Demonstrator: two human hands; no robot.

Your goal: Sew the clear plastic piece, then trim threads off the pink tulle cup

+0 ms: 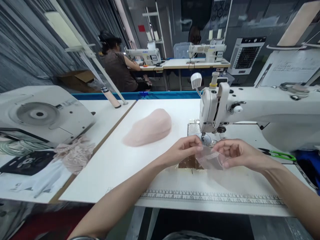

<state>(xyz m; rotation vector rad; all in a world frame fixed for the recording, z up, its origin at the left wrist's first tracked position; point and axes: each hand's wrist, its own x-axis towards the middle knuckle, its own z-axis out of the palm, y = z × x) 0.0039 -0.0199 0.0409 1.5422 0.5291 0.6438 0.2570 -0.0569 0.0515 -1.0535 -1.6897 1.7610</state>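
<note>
Between my two hands stretches a small piece of thin, sheer pale-pink fabric [210, 158], in front of the needle area of a white sewing machine [212, 106]. My left hand [188, 148] pinches its left edge, close to the presser foot. On the other side, my right hand [235, 153] has its thumb and fingers closed on the right edge. A pile of pale-pink fabric pieces [152, 128] lies on the white table to the left. Beneath the held fabric is a brown patch [190, 162] on the machine bed.
A printed ruler [212, 197] runs along the table's front edge. Green-handled thread snips [278, 154] lie at right. Another machine [42, 113] and crumpled pink fabric [76, 151] are at left. A person [117, 66] sits at a machine farther back.
</note>
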